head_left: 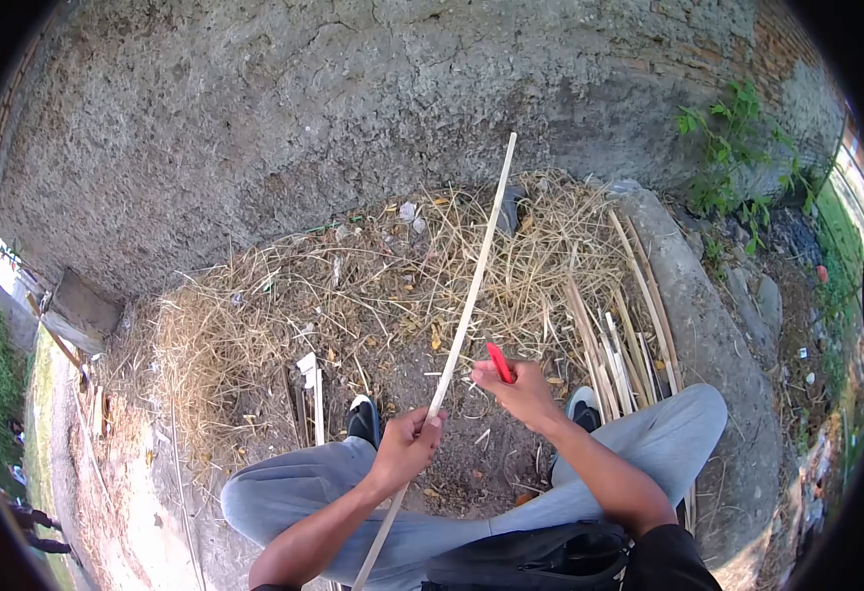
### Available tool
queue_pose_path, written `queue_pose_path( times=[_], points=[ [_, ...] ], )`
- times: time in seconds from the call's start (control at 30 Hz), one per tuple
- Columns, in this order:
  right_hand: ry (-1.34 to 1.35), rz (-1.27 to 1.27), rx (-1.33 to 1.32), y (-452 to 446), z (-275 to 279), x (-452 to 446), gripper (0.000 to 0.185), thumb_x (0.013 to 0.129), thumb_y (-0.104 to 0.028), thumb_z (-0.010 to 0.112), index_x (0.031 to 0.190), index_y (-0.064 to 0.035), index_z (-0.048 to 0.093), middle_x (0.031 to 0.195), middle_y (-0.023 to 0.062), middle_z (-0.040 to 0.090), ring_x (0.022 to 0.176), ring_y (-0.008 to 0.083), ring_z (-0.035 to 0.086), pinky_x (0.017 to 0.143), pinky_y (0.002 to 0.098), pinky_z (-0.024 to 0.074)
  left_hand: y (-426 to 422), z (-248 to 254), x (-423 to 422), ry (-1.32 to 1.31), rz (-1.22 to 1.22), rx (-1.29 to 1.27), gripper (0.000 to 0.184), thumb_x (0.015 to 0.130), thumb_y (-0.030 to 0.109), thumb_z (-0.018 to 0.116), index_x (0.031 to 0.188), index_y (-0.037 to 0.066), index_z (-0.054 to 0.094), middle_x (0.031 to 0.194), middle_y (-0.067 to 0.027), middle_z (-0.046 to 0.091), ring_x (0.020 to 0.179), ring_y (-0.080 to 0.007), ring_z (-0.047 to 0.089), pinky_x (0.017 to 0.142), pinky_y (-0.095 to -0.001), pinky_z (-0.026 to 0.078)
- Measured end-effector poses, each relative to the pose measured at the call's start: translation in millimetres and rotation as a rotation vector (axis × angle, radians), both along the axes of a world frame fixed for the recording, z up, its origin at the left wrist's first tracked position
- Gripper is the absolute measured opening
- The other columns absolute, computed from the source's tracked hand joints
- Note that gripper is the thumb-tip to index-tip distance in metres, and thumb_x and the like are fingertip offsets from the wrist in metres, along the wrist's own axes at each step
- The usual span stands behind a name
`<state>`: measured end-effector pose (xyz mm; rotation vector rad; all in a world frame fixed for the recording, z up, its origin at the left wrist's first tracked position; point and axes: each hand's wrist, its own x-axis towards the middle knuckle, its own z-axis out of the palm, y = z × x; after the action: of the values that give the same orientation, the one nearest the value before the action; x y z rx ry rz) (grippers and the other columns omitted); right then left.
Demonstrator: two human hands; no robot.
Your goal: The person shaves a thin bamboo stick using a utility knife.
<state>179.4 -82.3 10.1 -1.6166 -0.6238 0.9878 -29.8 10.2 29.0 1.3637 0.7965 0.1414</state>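
Observation:
A long, pale wooden strip (473, 286) runs diagonally from near the wall down past my lap. My left hand (408, 451) is wrapped round it at its lower part, between my knees. To the right of the strip, my right hand (519, 390) is closed round a red tool (498, 362), whose red part sticks up from the fingers. The rest of that tool is hidden in the hand. The right hand is apart from the strip.
Several cut strips (621, 369) lie by my right foot, and a few more (318, 406) by my left. Dry straw and shavings (353, 295) cover the ground before a rough wall (353, 108). A green plant (737, 138) grows at the right.

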Motion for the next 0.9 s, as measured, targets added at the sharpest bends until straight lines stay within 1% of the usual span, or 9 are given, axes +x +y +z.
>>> queue_pose_path(
  times=[0.03,0.1,0.17,0.37,0.47,0.53,0.63,0.8,0.9],
  points=[
    [0.0,-0.001,-0.002,1.3,-1.1,-6.1,0.046,0.087,-0.032,0.079,0.115,0.0038,0.07,0.106,0.0135,0.074,0.091,0.0151,0.07,0.082,0.0287,0.0525,-1.5,0.2,1.3,-0.008,-0.01,-0.002,0.026,0.106,0.017,0.049,0.124,0.0,0.055,0.077,0.0013,0.05,0.055,-0.0018,0.038,0.046,-0.0198,0.033],
    [0.077,0.033,0.103,3.8,-6.5,-15.1,0.043,0.087,-0.026,0.08,0.117,0.0024,0.07,0.076,0.0,0.066,0.056,0.0027,0.047,0.05,0.0215,0.0361,-4.7,1.8,4.9,-0.017,-0.021,-0.003,0.027,0.106,0.017,0.048,0.126,-0.001,0.054,0.077,0.0008,0.05,0.055,-0.002,0.038,0.047,-0.02,0.034],
    [0.063,0.027,0.138,5.0,-10.2,-17.4,0.039,0.087,-0.026,0.08,0.113,0.0012,0.071,0.073,-0.0017,0.064,0.057,0.0023,0.047,0.051,0.0215,0.0365,-8.5,5.6,8.4,-0.05,-0.083,0.096,0.027,0.106,0.019,0.048,0.122,-0.001,0.058,0.076,0.0011,0.056,0.055,-0.0033,0.046,0.047,-0.0216,0.039],
    [-0.084,0.032,0.178,5.2,-18.7,-8.4,0.029,0.091,-0.024,0.076,0.103,0.0019,0.071,0.073,-0.0004,0.063,0.064,0.0035,0.051,0.054,0.0246,0.0408,-11.9,1.4,9.7,0.048,-0.056,0.025,0.032,0.109,0.025,0.043,0.123,0.0,0.057,0.08,-0.0005,0.055,0.054,-0.0035,0.043,0.045,-0.0205,0.036],
    [-0.381,0.152,-0.069,-1.3,10.3,-11.4,0.029,0.095,-0.022,0.069,0.11,0.0028,0.069,0.079,0.0081,0.068,0.067,0.011,0.06,0.059,0.0285,0.0465,-12.0,-10.0,8.0,0.054,-0.013,0.1,0.028,0.107,0.021,0.045,0.115,0.0,0.06,0.076,0.0004,0.056,0.053,-0.004,0.043,0.047,-0.0219,0.036],
    [-0.681,0.019,0.241,-3.4,-2.9,-20.6,0.037,0.099,-0.031,0.06,0.122,-0.002,0.066,0.088,0.0178,0.071,0.071,0.0252,0.07,0.064,0.0364,0.0535,-10.5,-18.9,9.8,0.035,0.013,0.219,0.026,0.107,0.02,0.046,0.111,-0.001,0.061,0.073,0.001,0.055,0.053,-0.0042,0.043,0.047,-0.0228,0.037],
    [-0.754,0.134,0.233,-15.5,1.0,-30.4,0.034,0.099,-0.029,0.06,0.125,-0.0072,0.065,0.098,0.0173,0.072,0.076,0.0334,0.07,0.066,0.0419,0.0555,-9.9,-14.3,12.9,0.017,0.052,0.359,0.024,0.105,0.017,0.047,0.104,-0.001,0.062,0.068,0.0015,0.054,0.054,-0.0043,0.044,0.049,-0.024,0.037],
    [-0.774,0.13,0.316,-19.6,-7.8,-35.6,0.028,0.093,-0.023,0.068,0.118,-0.0084,0.068,0.092,0.0135,0.073,0.069,0.0305,0.071,0.056,0.0384,0.0551,-9.0,-4.4,14.9,0.006,0.064,0.429,0.025,0.105,0.017,0.048,0.099,-0.003,0.063,0.066,0.0005,0.054,0.058,-0.0049,0.047,0.051,-0.0253,0.038],
    [-0.839,0.081,0.4,-18.5,-5.9,-35.0,0.026,0.091,-0.022,0.072,0.113,-0.0083,0.07,0.091,0.0133,0.074,0.066,0.0287,0.071,0.053,0.036,0.0549,-9.1,-8.3,14.0,0.01,0.067,0.481,0.026,0.103,0.018,0.051,0.101,-0.004,0.064,0.066,-0.0067,0.06,0.06,-0.0124,0.056,0.057,-0.0312,0.046]
  ],
)
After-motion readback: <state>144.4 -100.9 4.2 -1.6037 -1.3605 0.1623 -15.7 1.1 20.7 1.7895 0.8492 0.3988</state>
